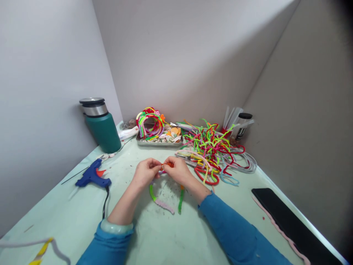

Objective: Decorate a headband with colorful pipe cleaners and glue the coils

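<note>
My left hand (146, 173) and my right hand (178, 171) meet above the middle of the table, fingertips pinched close together. Between them is a small orange fuzzy pipe cleaner (170, 164), bent or coiled, partly covered by my fingers. Directly below, a curved band wrapped in coloured pipe cleaner (164, 206) shows green, pink and orange stretches. Its two ends point towards me, and its top runs under my hands, where a bit of purple shows. Whether the orange piece is joined to the band is hidden by my fingers.
A blue glue gun (93, 175) lies left, near a green bottle (102, 130). Behind my hands stands a metal tray (160, 144) with wrapped bands and cutouts. Right are red-handled scissors (205, 176), a pipe cleaner heap (212, 141), a black-lidded jar (242, 127) and a black slab (289, 221).
</note>
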A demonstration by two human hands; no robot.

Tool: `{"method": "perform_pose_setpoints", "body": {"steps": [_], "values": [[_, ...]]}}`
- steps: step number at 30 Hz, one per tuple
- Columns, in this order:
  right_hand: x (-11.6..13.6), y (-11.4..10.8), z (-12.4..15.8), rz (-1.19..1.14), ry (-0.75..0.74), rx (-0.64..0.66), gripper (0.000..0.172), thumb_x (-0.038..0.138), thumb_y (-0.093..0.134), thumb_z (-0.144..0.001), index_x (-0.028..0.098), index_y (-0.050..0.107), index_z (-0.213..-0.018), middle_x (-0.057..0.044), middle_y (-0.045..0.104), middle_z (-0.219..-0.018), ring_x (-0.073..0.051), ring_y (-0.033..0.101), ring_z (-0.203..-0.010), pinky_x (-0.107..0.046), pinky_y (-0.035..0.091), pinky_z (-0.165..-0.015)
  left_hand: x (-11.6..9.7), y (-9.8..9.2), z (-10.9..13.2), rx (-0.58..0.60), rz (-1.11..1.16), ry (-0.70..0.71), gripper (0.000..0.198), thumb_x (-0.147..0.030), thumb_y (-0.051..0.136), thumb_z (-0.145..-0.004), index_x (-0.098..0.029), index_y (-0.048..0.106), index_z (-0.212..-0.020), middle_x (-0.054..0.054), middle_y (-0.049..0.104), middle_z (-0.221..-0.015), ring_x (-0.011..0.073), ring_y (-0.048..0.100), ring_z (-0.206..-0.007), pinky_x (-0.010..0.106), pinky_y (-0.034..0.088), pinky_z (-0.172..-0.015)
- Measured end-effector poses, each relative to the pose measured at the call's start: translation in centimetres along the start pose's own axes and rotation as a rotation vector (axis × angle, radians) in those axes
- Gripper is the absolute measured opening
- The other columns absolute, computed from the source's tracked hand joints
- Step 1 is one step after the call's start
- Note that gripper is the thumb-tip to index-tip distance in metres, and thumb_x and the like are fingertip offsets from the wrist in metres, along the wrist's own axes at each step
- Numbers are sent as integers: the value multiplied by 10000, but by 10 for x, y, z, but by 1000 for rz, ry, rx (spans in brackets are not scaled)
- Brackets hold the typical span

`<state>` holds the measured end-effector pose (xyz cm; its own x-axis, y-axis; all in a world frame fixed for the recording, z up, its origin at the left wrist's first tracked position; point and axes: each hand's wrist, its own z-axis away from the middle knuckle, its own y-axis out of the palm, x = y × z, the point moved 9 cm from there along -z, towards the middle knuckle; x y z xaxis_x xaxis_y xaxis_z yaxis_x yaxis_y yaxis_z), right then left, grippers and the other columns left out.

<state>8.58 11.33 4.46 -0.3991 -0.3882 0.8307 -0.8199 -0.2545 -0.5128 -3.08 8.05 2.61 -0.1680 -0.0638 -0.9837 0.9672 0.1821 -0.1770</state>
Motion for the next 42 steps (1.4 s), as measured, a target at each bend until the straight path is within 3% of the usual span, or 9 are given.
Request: {"method": "perform_pose_setpoints", "body": {"steps": [6,10,17,29,36,42], "values": [[-14,7,-1,-130,133,30,97,202,499,-654,154,581,-669,34,526,-529,-83,451,-472,-181,321,-446,-4,-1,0,-8,-193,82,111,-262,567,-646,-157,570,-681,-22,561,-493,97,490,-413,203,352,-425],[-12,7,-1,-160,138,44,73,173,508,-649,151,577,-651,45,502,-477,-72,438,-432,-172,314,-419,-4,-4,0,-50,-298,101,99,-255,549,-653,-167,591,-670,-23,561,-480,96,487,-414,201,344,-427],[-9,18,5,-481,262,218,184,270,474,-779,152,527,-648,30,520,-468,-73,459,-388,-180,387,-392,1,-4,-1,-35,-2,-20,185,-295,609,-614,-153,532,-704,-2,614,-565,92,493,-381,212,359,-407],[-13,16,4,-355,248,153,80,190,547,-712,149,549,-644,43,520,-462,-64,458,-387,-163,344,-367,-1,0,-1,-10,-92,33,155,-286,594,-621,-151,568,-691,-17,589,-531,87,472,-378,211,354,-409],[-19,8,0,-599,264,97,157,297,588,-700,154,539,-659,28,569,-571,-56,454,-412,-174,376,-379,-9,4,4,47,127,7,329,-403,608,-646,-139,551,-832,34,649,-727,95,532,-452,237,420,-493],[-21,10,0,-724,305,140,194,311,639,-661,138,553,-653,18,576,-579,-49,450,-408,-171,356,-369,-16,5,4,52,50,72,283,-349,670,-592,-147,566,-760,5,622,-646,102,533,-483,227,406,-495]]}}
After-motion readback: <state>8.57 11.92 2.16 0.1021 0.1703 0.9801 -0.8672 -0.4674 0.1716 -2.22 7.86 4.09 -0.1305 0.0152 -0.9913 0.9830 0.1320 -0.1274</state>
